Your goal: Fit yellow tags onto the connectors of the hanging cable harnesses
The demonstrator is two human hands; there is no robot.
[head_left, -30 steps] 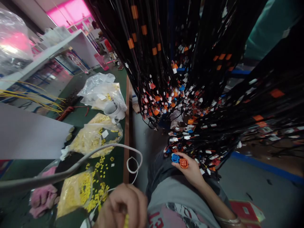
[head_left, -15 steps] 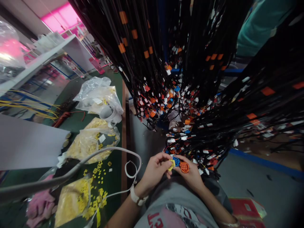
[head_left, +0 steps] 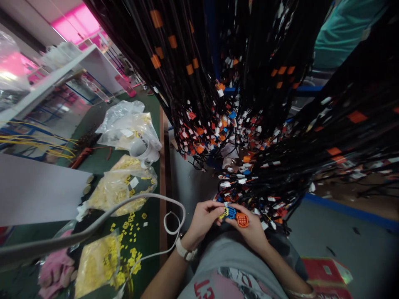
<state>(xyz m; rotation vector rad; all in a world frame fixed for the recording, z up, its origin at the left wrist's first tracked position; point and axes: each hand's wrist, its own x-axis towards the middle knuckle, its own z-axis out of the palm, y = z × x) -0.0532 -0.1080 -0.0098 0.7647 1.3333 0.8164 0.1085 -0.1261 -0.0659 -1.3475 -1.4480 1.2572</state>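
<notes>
My left hand (head_left: 207, 216) pinches a small yellow plastic clip (head_left: 224, 213) against the face of a blue connector (head_left: 231, 213). In my right hand (head_left: 249, 230) are the blue connector and an orange connector (head_left: 242, 220), the orange one lying across the palm side with its grid of openings facing up. Both hands are close together in front of my body. Wires behind the connectors are mostly hidden by my fingers. Just beyond the hands hang the ends of black wire harnesses (head_left: 249, 182) with many white tags and coloured connectors.
On the green bench (head_left: 149, 232) at left lie loose yellow clips (head_left: 132, 232), a bag of clips (head_left: 96, 259), a white cup (head_left: 145, 149) and pink gloves (head_left: 57, 265). A grey cable (head_left: 124, 204) arches over it. A person's teal garment (head_left: 343, 33) shows behind the harnesses.
The yellow clip has moved right and now sits against the blue connector. My left fingers have turned slightly and closed in; the right hand has hardly moved.
</notes>
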